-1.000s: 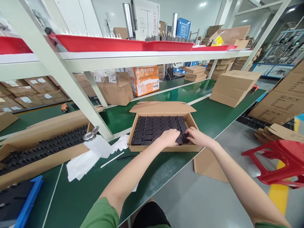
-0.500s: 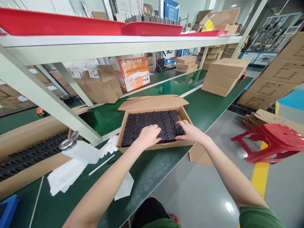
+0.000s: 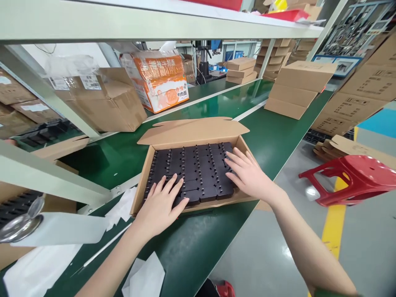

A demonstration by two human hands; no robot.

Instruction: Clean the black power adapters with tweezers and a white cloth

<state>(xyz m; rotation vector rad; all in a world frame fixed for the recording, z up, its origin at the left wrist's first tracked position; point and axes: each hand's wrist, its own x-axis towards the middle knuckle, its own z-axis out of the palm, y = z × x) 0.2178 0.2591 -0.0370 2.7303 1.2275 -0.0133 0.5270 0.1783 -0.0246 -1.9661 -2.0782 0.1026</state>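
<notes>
black flat parts (image 3: 190,159) are packed side by side in one open cardboard carton (image 3: 144,178), which is set on the green tabletop (image 3: 198,241) with its one long flap folded back at the far side. six lines of small metal studs can be counted across the parts. two hands are held over them: the left hand (image 3: 163,201) is open, fingers spread above the near left corner; the right hand (image 3: 246,171) is open too, fingers apart over the right-hand end. nothing is gripped by either. one white stick (image 3: 105,247) is laid beside the left forearm, one orange-printed box (image 3: 163,84) is stood farther back, and one red stool (image 3: 363,177) is seen on the floor.

the near left parts are hidden by the left hand, so an exact count cannot be made. how firmly the parts are touched cannot be told. one white container (image 3: 71,229) with a metal top is cut off at the left edge; one red shoe (image 3: 225,288) is cut off below.
</notes>
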